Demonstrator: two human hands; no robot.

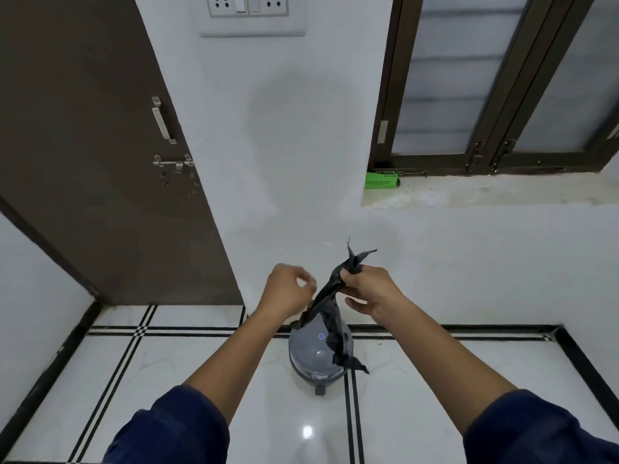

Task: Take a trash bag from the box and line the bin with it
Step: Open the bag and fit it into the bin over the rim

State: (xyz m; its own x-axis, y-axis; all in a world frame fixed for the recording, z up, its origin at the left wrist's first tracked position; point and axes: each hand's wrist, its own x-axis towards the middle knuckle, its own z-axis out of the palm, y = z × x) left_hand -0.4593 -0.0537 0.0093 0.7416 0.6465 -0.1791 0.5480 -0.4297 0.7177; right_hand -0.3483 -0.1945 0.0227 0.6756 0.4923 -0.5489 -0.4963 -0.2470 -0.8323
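two dark blue sleeves [174, 430] enter from the bottom corners of the frame, forearms bare, both reaching up toward frame centre. right hand [366, 289] just right of centre, fingers curled closed around the upper end of a black trash bag [330, 313]; a twisted tip of the bag sticks up past the knuckles. left hand [289, 289] just left of centre, fingers bent in a loose pinch, blurred; it sits right against the bag's left edge near the middle, cannot tell if it actually grips it. bag is still bunched and crumpled, not opened out, hanging down and slightly left from the right hand, lower end dangling in front of the bin.

grey bin [313, 356] on the floor, lower centre of frame, directly below the hands, domed lid closed, small round sticker on it, a pedal poking out at its bottom edge. white glossy tile floor [187, 363] with black inlay stripes, light glare at lower centre.

behind, a white wall [284, 145]. brown door [100, 145] at left with a metal handle and latch. window [485, 78] with dark frame and frosted panes at upper right, stone sill beneath. green box [382, 180] sits on the sill's left end, against the window frame, well apart from the hands. switch plate [251, 11] with sockets at top centre.
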